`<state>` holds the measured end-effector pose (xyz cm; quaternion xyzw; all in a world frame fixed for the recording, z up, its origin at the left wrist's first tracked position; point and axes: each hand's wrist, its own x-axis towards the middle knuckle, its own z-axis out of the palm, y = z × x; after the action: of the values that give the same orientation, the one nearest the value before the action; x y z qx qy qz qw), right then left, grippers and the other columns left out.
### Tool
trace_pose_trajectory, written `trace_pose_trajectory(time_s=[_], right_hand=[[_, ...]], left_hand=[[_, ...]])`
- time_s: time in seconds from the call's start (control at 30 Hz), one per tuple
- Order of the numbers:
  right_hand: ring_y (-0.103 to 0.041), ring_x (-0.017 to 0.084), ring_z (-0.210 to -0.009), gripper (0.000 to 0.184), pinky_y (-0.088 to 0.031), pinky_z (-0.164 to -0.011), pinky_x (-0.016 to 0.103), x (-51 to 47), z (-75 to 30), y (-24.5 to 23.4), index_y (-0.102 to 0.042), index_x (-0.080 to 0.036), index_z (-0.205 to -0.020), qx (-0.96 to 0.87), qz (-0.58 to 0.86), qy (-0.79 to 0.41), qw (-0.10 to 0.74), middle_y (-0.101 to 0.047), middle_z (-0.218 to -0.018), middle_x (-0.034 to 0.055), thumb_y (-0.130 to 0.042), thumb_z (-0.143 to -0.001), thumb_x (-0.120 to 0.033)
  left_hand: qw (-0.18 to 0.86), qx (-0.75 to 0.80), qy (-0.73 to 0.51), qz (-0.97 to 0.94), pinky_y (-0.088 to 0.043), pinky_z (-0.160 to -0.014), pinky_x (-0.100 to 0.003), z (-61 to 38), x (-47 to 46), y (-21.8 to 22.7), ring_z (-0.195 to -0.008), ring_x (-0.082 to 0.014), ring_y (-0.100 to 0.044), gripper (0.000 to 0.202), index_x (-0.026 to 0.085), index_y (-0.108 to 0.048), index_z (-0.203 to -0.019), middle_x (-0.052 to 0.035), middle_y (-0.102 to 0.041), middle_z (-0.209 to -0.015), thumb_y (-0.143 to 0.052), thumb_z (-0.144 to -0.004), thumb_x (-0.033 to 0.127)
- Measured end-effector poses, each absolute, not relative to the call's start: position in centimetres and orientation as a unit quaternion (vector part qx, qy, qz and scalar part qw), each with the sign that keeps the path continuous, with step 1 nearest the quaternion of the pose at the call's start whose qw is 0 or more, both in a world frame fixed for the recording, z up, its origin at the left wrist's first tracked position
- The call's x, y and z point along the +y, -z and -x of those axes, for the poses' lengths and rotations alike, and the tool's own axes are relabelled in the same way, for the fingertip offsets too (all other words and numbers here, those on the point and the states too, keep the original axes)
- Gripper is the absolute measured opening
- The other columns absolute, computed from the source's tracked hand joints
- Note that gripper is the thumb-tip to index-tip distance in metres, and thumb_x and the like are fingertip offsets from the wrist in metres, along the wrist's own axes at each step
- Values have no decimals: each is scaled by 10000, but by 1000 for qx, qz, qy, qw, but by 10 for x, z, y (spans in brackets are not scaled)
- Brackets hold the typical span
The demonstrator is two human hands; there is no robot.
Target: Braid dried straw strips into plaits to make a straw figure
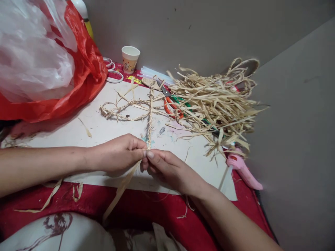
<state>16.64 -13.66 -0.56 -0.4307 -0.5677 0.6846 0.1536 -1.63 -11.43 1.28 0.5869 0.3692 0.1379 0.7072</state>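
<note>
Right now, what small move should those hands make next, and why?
Perhaps fold the loose strip over the near end of the braid: the left hand and right hand pinch it there, while the strip hangs free below.

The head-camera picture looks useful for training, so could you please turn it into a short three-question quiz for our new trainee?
1. What are the left hand and the right hand holding between their fingertips?
2. How does the paper cup sit?
A) On its side
B) Upright
C) Upside down
3. True or false: in the picture, the pile of dry strips lies to the right of the paper cup.

Key:
1. One end of a braided strand.
2. B
3. True
</note>
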Motion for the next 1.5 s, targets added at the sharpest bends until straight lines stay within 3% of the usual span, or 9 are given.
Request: trace_pose_trajectory(time_s=[0.1,0.37,0.6,0.73,0.87,1.07,1.27,1.5], right_hand=[[-257,71,-494,419,-215,-453,218,-133,-167,2,-510,-163,-751,-581,413,-685,150,-337,-594,-53,-409,-909,-538],[-236,79,-481,356,-206,-462,230,-133,-167,15,-517,-164,-752,-540,375,-729,189,-272,-530,-75,-433,-917,-467],[-203,86,-496,381,-194,-463,242,-138,-158,17,-276,-207,-564,-584,458,-643,191,-254,-516,-60,-404,-897,-341],[-231,82,-453,337,-200,-439,234,-141,-153,14,-373,-195,-532,-558,501,-632,194,-292,-466,-61,-419,-853,-289],[-237,73,-395,358,-191,-411,226,-144,-152,11,-520,-169,-561,-526,490,-666,196,-316,-410,-64,-419,-863,-332],[-204,49,-350,453,-139,-372,208,-151,-152,15,-352,-186,-507,-405,453,-760,229,-347,-395,-59,-444,-884,-419],[-277,45,-367,434,-175,-381,205,-154,-149,18,-394,-171,-524,-402,429,-771,247,-507,-485,-6,-457,-887,-401],[-315,58,-374,393,-210,-390,199,-155,-147,18,-418,-171,-529,-391,427,-773,259,-416,-426,-44,-469,-885,-328]], left_hand=[[718,346,-138,-588,-431,-776,-219,18,-114,-12,-742,-116,-570,220,146,-618,-717,-11,-647,-741,-473,-845,249],[678,352,-114,-636,-374,-650,-193,23,-114,-11,-644,-95,-424,243,155,-555,-758,31,-512,-674,-374,-881,259],[584,411,-42,-699,-319,-543,-197,22,-114,-20,-578,-90,-362,210,172,-456,-628,43,-410,-595,-396,-823,221],[640,441,-22,-628,-284,-454,-197,19,-116,-27,-476,-77,-318,177,172,-492,-635,45,-402,-532,-410,-789,203],[730,455,-8,-510,-308,-394,-198,14,-122,-33,-379,-78,-390,126,168,-523,-707,30,-489,-526,-428,-781,203],[753,431,-40,-495,-418,-416,-212,12,-130,-31,-431,-107,-536,79,174,-504,-826,1,-598,-662,-435,-806,205],[734,431,-46,-523,-461,-433,-242,9,-134,-18,-447,-134,-569,83,171,-492,-818,-13,-597,-650,-427,-767,182],[712,442,-118,-533,-453,-484,-206,2,-146,-12,-539,-120,-564,172,182,-496,-838,27,-576,-633,-430,-684,143]])
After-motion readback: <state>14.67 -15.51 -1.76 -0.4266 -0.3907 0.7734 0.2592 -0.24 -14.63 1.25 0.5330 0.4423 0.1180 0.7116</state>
